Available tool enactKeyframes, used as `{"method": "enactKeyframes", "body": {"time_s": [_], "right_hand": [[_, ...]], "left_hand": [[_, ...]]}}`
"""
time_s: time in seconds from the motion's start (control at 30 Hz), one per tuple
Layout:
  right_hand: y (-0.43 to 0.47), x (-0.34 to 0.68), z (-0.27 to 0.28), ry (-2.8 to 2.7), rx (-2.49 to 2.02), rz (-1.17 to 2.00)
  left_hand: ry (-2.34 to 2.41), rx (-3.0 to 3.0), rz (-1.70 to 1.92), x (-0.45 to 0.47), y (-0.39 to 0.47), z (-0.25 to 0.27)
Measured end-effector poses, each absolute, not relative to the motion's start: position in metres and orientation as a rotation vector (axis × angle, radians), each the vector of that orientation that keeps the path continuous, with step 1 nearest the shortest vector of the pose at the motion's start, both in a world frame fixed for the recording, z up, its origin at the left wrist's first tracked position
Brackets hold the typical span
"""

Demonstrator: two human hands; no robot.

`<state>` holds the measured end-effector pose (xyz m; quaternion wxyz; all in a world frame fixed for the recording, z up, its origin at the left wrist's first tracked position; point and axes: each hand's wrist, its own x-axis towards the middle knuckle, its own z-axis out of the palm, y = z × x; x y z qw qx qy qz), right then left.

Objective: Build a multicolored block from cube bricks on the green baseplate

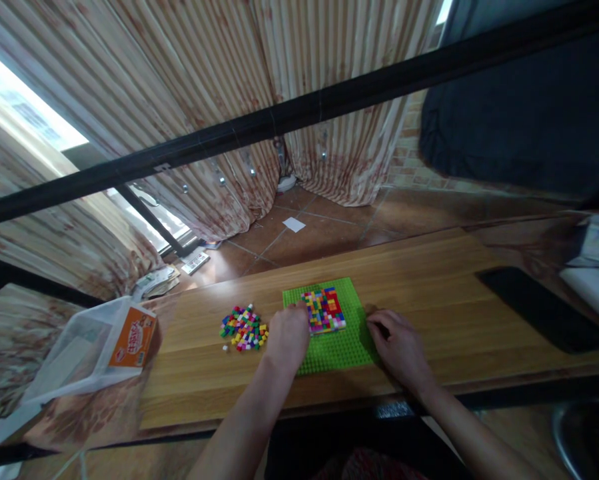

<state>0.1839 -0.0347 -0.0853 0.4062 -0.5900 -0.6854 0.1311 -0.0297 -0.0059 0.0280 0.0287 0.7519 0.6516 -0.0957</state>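
A lime-green studded baseplate (329,353) lies on the wooden board, with a square mosaic of small colored bricks (324,310) built on its upper part. My left hand (288,337) is closed, its fingertips at the left edge of the mosaic; whatever they pinch is hidden behind the hand. To the left of it sits a loose heap of tiny multicolored bricks (242,327). My right hand (398,343) curls at the right edge of the baseplate, thumb and forefinger together. Whether a brick or the plate's edge is between them cannot be made out.
A dark flat panel (544,309) lies at the board's right end. On the left stands a clear plastic bin (86,353) with an orange label. A black rail (279,120) crosses beyond the wooden board (419,267), before patterned curtains (219,80).
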Motion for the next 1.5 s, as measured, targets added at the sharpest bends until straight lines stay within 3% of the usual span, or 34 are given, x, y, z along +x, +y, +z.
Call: {"method": "enactKeyframes", "body": {"time_s": [1.5], "right_hand": [[-0.036, 0.182, -0.082, -1.718, -1.499, 0.351]], "left_hand": [[2.109, 2.28, 0.014, -0.022, -0.019, 0.008]]}}
